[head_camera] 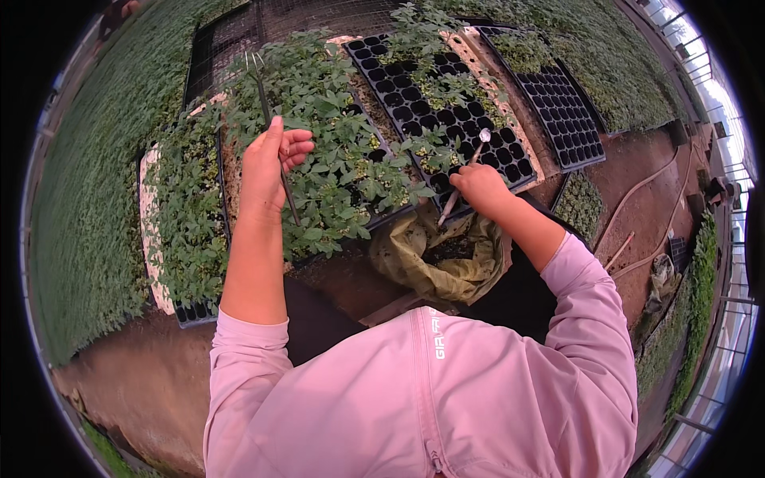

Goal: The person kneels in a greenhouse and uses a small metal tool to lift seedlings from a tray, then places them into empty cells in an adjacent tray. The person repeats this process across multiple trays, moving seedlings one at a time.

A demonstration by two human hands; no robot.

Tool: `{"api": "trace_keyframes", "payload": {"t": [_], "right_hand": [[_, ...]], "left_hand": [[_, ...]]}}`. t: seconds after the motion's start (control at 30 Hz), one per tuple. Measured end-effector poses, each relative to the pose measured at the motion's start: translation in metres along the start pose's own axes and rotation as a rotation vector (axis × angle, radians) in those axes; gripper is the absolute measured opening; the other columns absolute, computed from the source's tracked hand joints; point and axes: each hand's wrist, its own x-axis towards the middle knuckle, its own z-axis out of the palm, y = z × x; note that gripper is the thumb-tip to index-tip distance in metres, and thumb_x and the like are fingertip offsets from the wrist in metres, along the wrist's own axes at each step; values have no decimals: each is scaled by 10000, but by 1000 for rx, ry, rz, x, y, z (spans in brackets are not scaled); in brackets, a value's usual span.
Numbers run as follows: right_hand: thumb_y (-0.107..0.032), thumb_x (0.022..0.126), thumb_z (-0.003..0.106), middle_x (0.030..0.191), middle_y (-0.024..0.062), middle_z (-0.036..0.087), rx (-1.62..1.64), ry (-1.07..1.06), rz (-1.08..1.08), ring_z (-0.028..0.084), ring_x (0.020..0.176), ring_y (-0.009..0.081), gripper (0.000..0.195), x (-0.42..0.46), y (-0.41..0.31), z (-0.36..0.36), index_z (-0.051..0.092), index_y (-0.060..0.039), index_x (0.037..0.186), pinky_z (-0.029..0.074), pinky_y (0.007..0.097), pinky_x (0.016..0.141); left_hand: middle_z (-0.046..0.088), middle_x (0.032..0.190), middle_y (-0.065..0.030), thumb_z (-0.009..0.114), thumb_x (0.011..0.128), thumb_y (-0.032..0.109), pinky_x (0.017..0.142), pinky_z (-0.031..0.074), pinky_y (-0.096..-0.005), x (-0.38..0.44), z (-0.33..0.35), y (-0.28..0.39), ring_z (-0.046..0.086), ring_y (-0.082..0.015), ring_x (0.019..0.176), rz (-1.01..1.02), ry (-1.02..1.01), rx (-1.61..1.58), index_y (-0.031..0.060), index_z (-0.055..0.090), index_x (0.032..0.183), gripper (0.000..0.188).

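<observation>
My left hand [272,161] holds a thin dark rod [263,98] with a forked metal tip between thumb and palm, over a tray of leafy green seedlings [326,119]. A small spoon-like tool with a shiny round end [484,135] and a pale stick handle is in my right hand [478,188]. That hand is above the near edge of a black plastic cell tray [427,110], which has many bare cells and several seedlings. Below the tray, a yellowish plastic sack [412,263] with its top folded open holds dark soil [449,250].
Another black cell tray [559,113] lies to the right, beside a speckled pale board [529,152]. At the left is a further seedling tray [191,233]. Dense seedlings [89,209] spread beyond it. Hoses [642,185] run over the brown ground at the right.
</observation>
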Motion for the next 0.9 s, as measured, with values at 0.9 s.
{"api": "trace_keyframes", "payload": {"t": [0.9], "right_hand": [[-176,808,561,688,81,551,809,365,182,493,525,214,249,108,-17,-93,525,23,664,392,314,520]], "left_hand": [[603,891,-155,429,894,308,621,482,-245,5,-29,5,598,-151,718,57,108,-138,100,417,593,365]]}}
